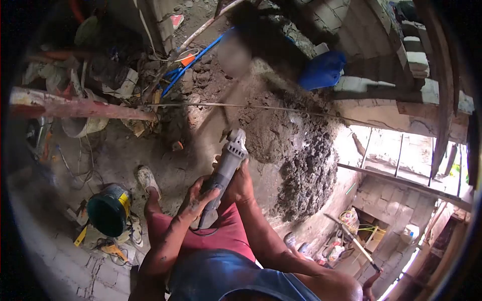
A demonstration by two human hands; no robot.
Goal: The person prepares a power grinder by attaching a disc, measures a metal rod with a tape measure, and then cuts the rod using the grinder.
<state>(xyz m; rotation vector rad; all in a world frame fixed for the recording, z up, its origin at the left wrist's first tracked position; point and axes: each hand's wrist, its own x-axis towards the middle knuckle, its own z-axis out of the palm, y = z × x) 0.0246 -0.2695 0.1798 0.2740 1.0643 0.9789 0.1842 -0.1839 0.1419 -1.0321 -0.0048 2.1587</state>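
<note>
Grinder [227, 165] in my grip: left hand [200, 194] closed round tail, right hand [241, 184] closed round body; rod [281, 109] at 12 o'clock looks uncut, no sparks.

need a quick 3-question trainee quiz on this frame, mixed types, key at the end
1. True or false: the left hand and the right hand both grip the angle grinder.
2. Which sits on the ground beside the person's shoe? A) a green bucket B) a red ladder C) a white helmet
3. Fill in: the bag beyond the grey mortar heap is ____ in colour.
Key: 1 true; 2 A; 3 blue.
</note>
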